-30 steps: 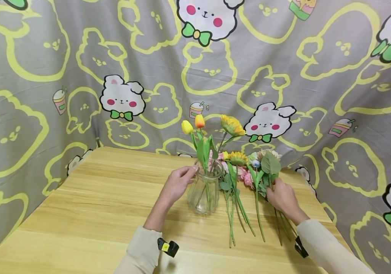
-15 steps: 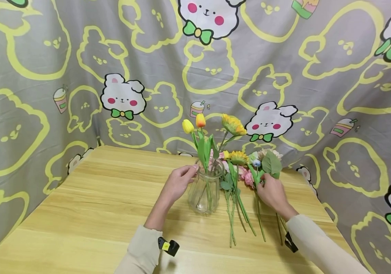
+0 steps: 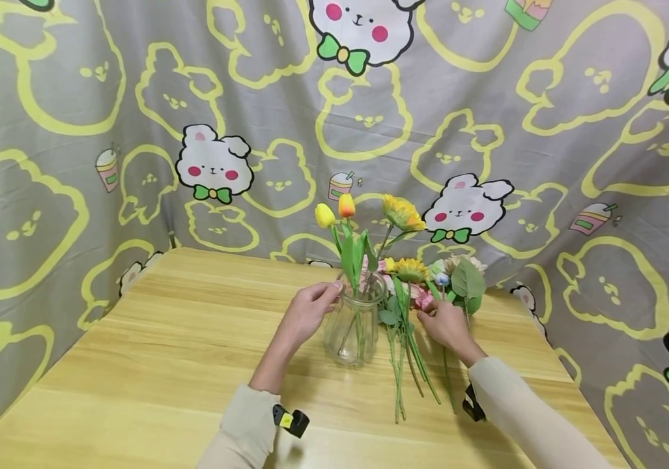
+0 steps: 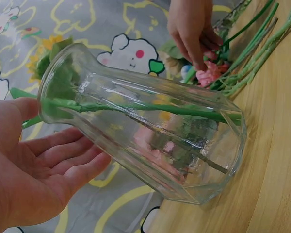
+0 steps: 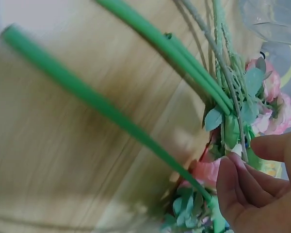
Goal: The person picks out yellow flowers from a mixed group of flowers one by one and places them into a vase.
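Note:
A clear glass vase [image 3: 348, 339] stands upright, holding a yellow tulip [image 3: 325, 215], an orange tulip [image 3: 346, 205] and a sunflower [image 3: 402, 212]. At its left side my left hand [image 3: 311, 309] touches the rim with the thumb, its relaxed fingers reaching behind the neck in the left wrist view. To the vase's right, my right hand [image 3: 448, 322] is over the lying flowers, near a pink flower [image 4: 208, 73]. In the right wrist view, its thumb and fingers are parted around a thin brownish stem [image 5: 233, 87], and green stems run beside them.
More flowers lie beside and behind the vase, among them a sunflower [image 3: 411, 269] and a stem with broad leaves [image 3: 468, 280]. Their stems point toward the front of the wooden table [image 3: 152, 365]. A patterned grey curtain [image 3: 287, 98] surrounds the table's back and sides.
My right hand has moved left across the lying flowers, from the broad-leaved stem toward the stems closer to the vase. My left hand stays at the vase rim.

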{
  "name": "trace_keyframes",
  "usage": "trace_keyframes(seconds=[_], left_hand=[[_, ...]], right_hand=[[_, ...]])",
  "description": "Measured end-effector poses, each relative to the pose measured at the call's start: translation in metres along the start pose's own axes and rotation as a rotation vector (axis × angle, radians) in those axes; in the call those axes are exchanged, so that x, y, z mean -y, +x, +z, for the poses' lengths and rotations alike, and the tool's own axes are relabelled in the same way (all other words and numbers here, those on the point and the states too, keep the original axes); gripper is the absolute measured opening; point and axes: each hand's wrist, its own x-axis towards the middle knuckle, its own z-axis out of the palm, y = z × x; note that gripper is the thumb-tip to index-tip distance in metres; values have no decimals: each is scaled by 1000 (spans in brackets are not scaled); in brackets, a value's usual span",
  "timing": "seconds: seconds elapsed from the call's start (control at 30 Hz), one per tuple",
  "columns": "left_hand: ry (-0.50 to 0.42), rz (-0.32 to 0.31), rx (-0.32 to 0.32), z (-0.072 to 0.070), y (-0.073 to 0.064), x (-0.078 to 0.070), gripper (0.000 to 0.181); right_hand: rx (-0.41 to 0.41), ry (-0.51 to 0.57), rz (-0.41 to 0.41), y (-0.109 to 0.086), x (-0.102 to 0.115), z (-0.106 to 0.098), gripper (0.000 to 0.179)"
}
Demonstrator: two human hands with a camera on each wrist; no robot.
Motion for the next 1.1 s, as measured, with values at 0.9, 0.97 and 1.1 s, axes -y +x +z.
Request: trace_keyframes(seconds=[0.9,0.97,1.1], left_hand=[[8,-2,0,-1,0,0,55],[11,-3,1,-1,0,-1,56],[15,-5,3,0,0,-1,56]], right_hand=[[-12,96,43,15,11,31,20],[-10,94,40,15,11,31,19],[-15,93,50,15,13,31,18]])
